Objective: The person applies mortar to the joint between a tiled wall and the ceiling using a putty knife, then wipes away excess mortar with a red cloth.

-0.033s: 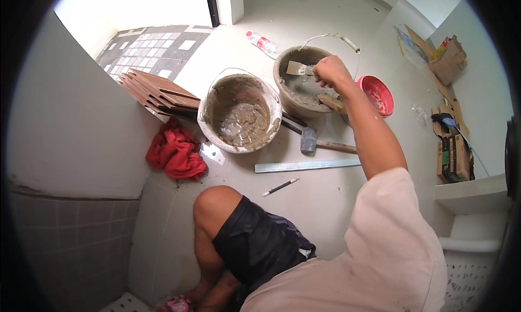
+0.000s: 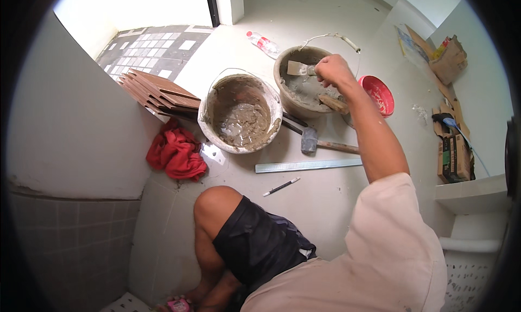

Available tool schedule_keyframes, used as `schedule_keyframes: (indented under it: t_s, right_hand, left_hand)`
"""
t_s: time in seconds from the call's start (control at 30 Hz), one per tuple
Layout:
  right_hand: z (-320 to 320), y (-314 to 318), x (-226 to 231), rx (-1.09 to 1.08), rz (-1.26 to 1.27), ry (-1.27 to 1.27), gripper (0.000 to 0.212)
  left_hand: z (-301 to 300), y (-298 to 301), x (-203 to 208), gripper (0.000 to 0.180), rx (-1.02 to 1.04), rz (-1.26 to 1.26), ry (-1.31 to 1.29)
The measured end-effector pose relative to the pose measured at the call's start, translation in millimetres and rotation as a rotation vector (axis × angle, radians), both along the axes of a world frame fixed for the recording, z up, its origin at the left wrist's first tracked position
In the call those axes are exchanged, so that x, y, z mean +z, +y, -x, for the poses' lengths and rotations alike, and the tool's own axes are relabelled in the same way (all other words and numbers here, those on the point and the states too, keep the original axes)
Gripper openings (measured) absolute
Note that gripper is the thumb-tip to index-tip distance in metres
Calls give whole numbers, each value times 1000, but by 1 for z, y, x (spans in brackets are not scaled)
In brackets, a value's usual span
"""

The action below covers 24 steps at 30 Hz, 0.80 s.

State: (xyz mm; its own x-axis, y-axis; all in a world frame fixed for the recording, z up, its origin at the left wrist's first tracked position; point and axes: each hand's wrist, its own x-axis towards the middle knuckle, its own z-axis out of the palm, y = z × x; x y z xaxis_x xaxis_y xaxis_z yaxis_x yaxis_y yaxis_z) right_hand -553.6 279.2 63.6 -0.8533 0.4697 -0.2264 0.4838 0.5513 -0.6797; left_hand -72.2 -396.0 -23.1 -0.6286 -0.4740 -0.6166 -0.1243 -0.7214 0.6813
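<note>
Fingers (right) grasp one scraper over one grey bucket; left, can't tell.

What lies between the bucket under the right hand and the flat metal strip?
In the head view, the grey-headed mallet, with dark bars by its head, lies between bucket and strip.

"How does the scraper look from your end?"

"On my feed its flat, pale blade points left over the bucket. The handle is gripped and mostly covered."

"Is the blade touching the grey mix?"

"I can't tell from this angle. The mix looks wet, and grey smears coat the inner wall."

"And the bucket?"

"Round, grey-brown, upright on the floor, I'd say, with its wire handle stretching past the far right rim."
</note>
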Motion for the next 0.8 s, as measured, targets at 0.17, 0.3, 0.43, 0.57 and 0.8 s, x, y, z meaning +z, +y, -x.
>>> schedule_keyframes:
  t_s: [0.17,0.3,0.43,0.57,0.8]
  right_hand:
    - [-34,-1,30,149,-138,38,19]
    - [-39,6,30,201,-98,-18,20]
    - [-47,-14,28,161,18,-34,22]
    - [-66,-32,10,114,181,56,26]
    - [-89,-82,-14,-119,477,187,27]
  left_hand:
    - [-2,0,-2,55,-10,-18,-33]
    - [4,-2,-7,57,-29,-30,-52]
    - [4,-3,-6,57,-55,-30,-11]
    - [-2,-7,-11,56,-61,-26,-17]
    - [3,2,-9,53,-5,53,-85]
